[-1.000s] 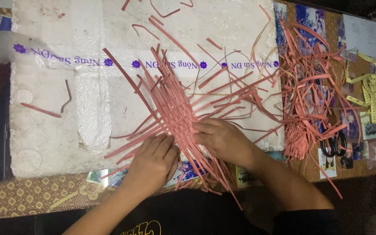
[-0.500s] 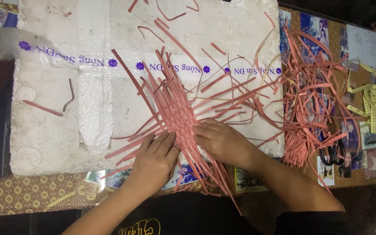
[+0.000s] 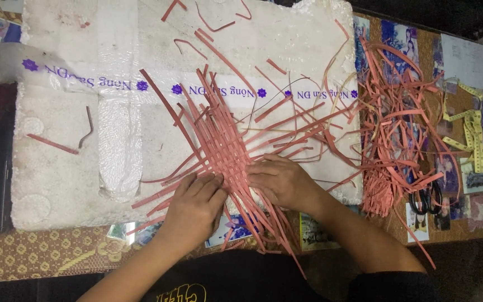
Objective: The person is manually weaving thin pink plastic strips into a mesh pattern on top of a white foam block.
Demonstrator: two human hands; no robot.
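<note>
Both grips press flat, fingers nearly closed, left hand (image 3: 194, 204) and right hand (image 3: 280, 182) on the woven pink strips (image 3: 225, 151) lying on the white foam board (image 3: 74, 168) atop the counter (image 3: 34, 251).

Both hands, left (image 3: 194, 204) and right (image 3: 280, 182), cover the woven strips' (image 3: 225, 154) near edge; the scissors (image 3: 426, 198) at right lie half under loose strips (image 3: 392, 128).

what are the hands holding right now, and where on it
Both hands, left and right, press flat on the near edge of the woven pink strips; nothing is lifted or gripped.
</note>
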